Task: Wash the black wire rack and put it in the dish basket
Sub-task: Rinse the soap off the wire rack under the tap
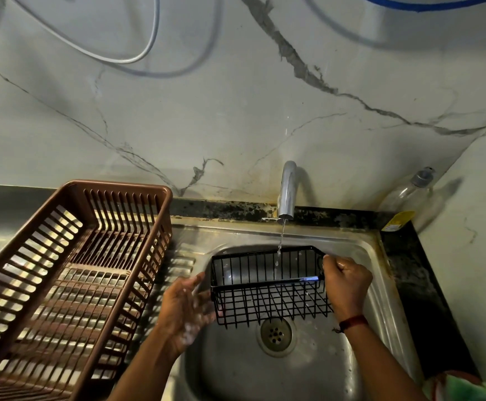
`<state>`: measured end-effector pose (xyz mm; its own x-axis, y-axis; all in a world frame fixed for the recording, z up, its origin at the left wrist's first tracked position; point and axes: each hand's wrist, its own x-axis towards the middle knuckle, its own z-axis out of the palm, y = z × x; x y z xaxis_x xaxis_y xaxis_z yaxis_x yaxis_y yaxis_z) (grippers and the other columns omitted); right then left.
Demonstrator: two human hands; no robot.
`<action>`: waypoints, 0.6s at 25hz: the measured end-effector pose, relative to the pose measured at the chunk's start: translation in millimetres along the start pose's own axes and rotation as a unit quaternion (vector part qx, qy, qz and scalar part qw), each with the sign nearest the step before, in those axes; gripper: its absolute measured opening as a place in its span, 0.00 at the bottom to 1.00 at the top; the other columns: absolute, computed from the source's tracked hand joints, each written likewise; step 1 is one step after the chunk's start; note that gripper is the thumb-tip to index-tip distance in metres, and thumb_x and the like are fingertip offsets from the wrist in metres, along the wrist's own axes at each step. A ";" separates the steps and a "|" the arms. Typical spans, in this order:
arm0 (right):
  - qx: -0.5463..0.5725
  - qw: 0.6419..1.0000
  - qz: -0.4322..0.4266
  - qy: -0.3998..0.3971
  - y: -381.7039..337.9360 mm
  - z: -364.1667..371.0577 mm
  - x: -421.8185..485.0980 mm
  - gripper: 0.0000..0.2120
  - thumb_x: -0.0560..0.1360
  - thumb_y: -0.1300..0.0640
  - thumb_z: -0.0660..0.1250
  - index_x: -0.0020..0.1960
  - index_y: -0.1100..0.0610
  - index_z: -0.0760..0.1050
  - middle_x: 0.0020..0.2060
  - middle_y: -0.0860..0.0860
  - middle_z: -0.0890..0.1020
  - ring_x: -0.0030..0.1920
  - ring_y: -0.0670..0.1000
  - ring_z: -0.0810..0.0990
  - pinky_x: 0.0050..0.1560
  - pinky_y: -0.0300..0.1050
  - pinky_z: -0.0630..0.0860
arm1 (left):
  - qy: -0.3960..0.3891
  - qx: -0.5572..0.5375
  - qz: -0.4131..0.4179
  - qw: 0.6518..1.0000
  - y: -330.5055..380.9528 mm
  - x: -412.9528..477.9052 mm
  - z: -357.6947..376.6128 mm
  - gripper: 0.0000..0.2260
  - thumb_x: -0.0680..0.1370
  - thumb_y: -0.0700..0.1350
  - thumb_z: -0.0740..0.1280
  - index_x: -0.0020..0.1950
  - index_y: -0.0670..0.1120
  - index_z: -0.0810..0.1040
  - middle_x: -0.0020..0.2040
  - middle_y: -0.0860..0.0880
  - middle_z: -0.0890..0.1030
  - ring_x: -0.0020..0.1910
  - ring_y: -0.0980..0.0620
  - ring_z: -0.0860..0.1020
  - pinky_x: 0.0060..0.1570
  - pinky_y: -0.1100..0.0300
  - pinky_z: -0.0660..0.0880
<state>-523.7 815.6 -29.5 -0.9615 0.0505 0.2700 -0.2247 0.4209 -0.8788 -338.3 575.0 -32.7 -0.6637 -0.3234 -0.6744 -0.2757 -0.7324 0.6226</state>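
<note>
Right hand [347, 285]: grip clamped on the right end of the black wire rack [268, 285], fingers curled round the wires; a red thread band [353, 322] on that wrist. Left hand [187, 311]: grip apart, fingers spread and soapy, somewhat blurred, just beside the rack's left end; contact cannot be told.

Position: rack held over the bowl of the steel sink [236, 371], centre-right of the frame, above the drain [275, 334]; its far edge lies close to the bowl's back wall. The bowl is open toward the lower frame.

Edges: the brown dish basket [120, 186] stands at left on the ribbed draining board, its right wall near the bowl's left rim; the left hand sits between basket and rack. To the right come the sink rim, a dark strip of worktop [409, 285], then the marble wall.

Rack appearance: black, oblong, thin upright bars on the walls, a square grid on the face toward the lower frame; a flat strip across it shows a bluish glint at its right end. A thin stream of water [281, 235] from the tap [287, 189] falls into its middle.

Count: one rack; one basket; one tap; one drain; two hands; one clear bottle [409, 195] in the right corner.
</note>
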 end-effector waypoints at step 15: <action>-0.238 0.889 -0.175 -0.350 -15.2 -10.0 20.8 0.06 0.74 0.52 0.66 0.48 0.46 0.81 0.45 0.38 0.82 0.45 0.41 0.78 0.49 0.38 0.75 | 0.014 0.164 0.027 0.986 -1.3 -0.9 42.4 0.25 0.70 0.39 0.76 0.65 0.39 0.76 0.54 0.38 0.84 0.52 0.39 0.83 0.57 0.40 0.80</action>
<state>-538.7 819.2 -6.6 -0.7456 -0.6654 0.0365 -0.5977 0.6435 -0.4781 -366.8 601.6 -16.1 -0.6659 -0.3763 -0.6442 -0.4535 -0.4815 0.7500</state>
